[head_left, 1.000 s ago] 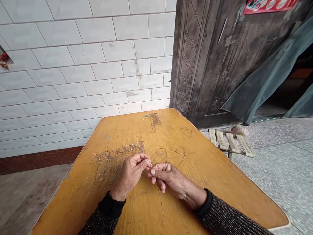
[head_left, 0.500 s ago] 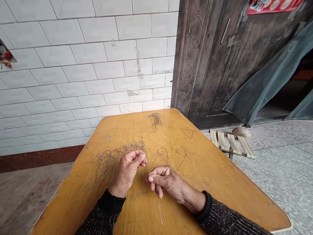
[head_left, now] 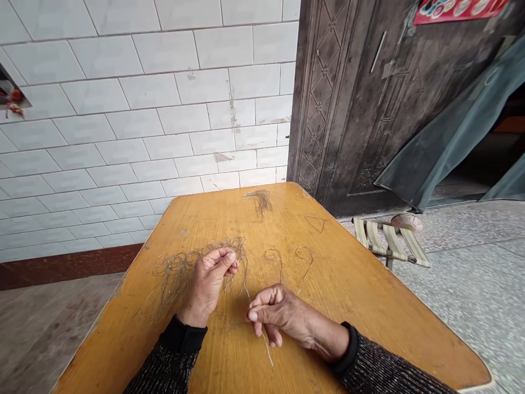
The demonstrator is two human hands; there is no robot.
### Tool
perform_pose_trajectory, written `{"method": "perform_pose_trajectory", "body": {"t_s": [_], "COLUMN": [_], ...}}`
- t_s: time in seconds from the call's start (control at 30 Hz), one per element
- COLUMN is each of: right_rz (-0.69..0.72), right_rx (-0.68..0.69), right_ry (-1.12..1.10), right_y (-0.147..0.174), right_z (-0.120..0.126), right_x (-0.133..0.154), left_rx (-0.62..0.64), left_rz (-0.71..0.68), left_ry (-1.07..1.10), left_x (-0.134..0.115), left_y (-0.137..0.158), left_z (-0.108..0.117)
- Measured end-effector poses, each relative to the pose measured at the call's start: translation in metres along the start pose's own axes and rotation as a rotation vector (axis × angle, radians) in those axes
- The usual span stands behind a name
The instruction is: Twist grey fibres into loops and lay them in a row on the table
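My view shows the hands spread apart: a second ago the fingertips nearly met, and now a slanting span of thin wire runs between them. I read that as the strand being handled along its length rather than worked at one spot. It sits above the middle of the bench, between the left and right edges, its loose tail hanging below the right hand. I have that hand's grip pinched closed on the wire, thumb against forefinger. The left hand is pinched closed too, seemingly on the strand's upper part, though the fingers hide the contact. It covers part of the row of looped wires toward the left edge. Two hooked wires lie towards the right edge, and a wire bundle rests by the far edge.
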State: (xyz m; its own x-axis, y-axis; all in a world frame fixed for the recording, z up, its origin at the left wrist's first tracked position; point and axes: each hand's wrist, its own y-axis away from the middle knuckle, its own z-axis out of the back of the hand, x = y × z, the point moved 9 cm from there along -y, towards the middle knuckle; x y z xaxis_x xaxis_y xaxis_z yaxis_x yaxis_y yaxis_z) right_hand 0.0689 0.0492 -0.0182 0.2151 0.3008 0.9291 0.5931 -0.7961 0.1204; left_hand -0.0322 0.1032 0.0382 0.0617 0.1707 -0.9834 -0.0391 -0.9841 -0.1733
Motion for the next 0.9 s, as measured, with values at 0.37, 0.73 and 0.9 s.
{"method": "perform_pose_trajectory", "body": {"t_s": [0.37, 0.73, 0.9], "right_rz": [-0.034, 0.211, 0.223], "right_rx": [0.179, -0.088, -0.134], "right_ry": [0.159, 0.094, 0.065], "right_y": [0.010, 0.004, 0.003], "right_z": [-0.004, 0.028, 0.036], "right_x": [0.008, 0.036, 0.037], "left_rx": [0.035, 0.003, 0.032], "left_rz": [0.006, 0.030, 0.024], "left_ry": [-0.055, -0.119, 0.018], "left_x": [-0.008, -0.012, -0.010], "left_y": [0.002, 0.005, 0.003], "left_z": [-0.004, -0.002, 0.000]}}
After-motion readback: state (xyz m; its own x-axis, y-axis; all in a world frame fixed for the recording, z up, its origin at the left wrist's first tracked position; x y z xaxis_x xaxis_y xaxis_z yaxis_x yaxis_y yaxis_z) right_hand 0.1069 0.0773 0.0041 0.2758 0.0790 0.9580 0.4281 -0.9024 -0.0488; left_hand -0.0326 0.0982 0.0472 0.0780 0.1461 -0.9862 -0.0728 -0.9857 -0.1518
